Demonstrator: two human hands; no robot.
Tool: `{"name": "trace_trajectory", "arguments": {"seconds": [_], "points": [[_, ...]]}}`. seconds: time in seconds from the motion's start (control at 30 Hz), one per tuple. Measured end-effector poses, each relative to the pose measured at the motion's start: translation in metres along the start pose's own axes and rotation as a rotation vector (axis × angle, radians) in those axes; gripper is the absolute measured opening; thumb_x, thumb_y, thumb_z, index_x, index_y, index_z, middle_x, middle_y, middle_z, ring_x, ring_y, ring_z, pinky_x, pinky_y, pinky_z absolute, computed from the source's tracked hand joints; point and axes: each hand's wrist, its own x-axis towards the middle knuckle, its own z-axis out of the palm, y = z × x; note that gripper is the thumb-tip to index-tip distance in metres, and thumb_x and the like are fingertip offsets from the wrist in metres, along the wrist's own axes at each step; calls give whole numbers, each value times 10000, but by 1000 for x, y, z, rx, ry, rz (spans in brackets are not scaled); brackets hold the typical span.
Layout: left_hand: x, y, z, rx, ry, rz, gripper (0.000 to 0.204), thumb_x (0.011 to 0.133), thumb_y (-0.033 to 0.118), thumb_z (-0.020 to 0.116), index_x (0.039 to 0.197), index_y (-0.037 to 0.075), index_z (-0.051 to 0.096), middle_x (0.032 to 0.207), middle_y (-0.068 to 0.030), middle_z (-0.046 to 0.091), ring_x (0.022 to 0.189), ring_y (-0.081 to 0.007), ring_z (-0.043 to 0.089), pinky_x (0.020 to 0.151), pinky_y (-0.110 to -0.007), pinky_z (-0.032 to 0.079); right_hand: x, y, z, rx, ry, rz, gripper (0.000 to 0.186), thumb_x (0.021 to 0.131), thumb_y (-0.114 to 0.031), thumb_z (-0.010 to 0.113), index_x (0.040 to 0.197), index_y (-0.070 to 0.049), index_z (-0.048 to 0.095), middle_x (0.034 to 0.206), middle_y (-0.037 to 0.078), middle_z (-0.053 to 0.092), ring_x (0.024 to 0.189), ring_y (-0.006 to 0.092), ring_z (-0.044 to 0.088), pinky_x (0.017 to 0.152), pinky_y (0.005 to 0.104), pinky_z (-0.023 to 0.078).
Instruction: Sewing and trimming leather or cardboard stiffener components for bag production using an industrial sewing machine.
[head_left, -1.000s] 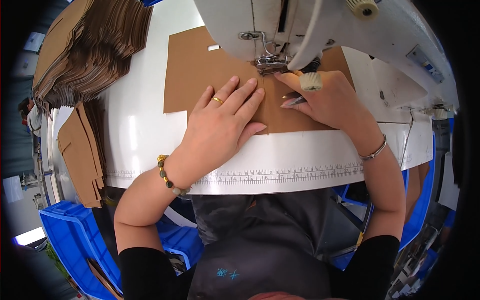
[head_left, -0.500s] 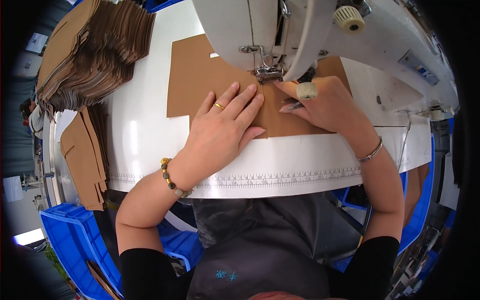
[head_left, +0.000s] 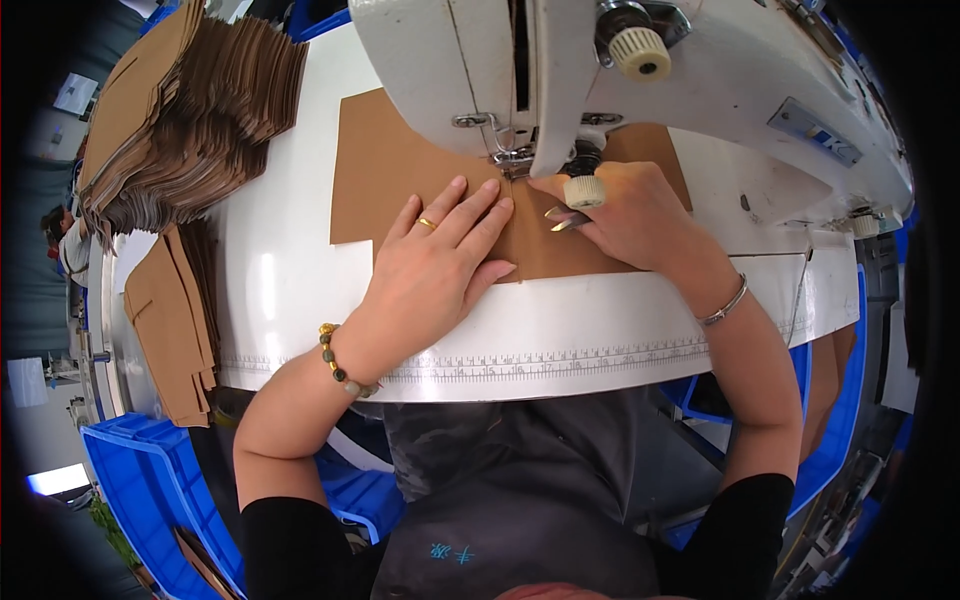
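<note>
A flat brown panel (head_left: 365,165), leather-like, lies on the white table under the sewing machine (head_left: 430,60), its middle seam line running beneath the presser foot (head_left: 512,160). My left hand (head_left: 425,265) rests flat on the panel just left of that line, fingers stretched out and the thumb apart. To the right, my right hand (head_left: 645,220) presses its index fingertip on the panel close to the foot. Tucked in its curled fingers is a small pair of metal thread snips (head_left: 571,221), the two pointed tips showing. A cream knob partly covers this hand.
Tall stacks of cut brown panels (head_left: 130,130) stand at the far left, with a smaller pile (head_left: 170,320) nearer me overhanging the table edge. A printed ruler (head_left: 560,363) follows the front edge. Blue crates (head_left: 150,470) sit below on both sides.
The view has shifted slightly, and the machine head now hides the panel's small slot. The snips' tips show more plainly in my right hand. Both hands keep nearly the same places on the panel.
</note>
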Motion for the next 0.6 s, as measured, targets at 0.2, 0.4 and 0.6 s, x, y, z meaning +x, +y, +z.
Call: {"name": "trace_trajectory", "arguments": {"seconds": [0.2, 0.4, 0.6], "points": [[-3, 0, -1, -6, -2, -16, 563, 926, 368, 652, 1415, 109, 544, 1481, -90, 516, 1373, -316, 473, 1101, -511, 389, 4, -3, -14, 234, 77, 23, 161, 817, -169, 716, 910, -68, 631, 786, 65, 621, 710, 279, 642, 595, 389, 498], [-33, -8, -15, -9, -44, -89, 575, 915, 354, 666, 1427, 127, 535, 1499, -75, 502, 1396, -305, 452, 1123, -513, 372, -6, 3, -18, 244, 62, 28, 140, 784, -143, 710, 888, -82, 639, 738, 63, 619, 655, 297, 620, 574, 404, 478], [-125, -11, -49, 2, -120, -236, 539, 917, 373, 669, 1385, 123, 571, 1479, -58, 523, 1384, -297, 466, 1107, -524, 385, -9, -8, -14, 164, -80, 16, 175, 742, -150, 746, 866, -90, 638, 780, 58, 664, 648, 278, 636, 568, 400, 478]]}}
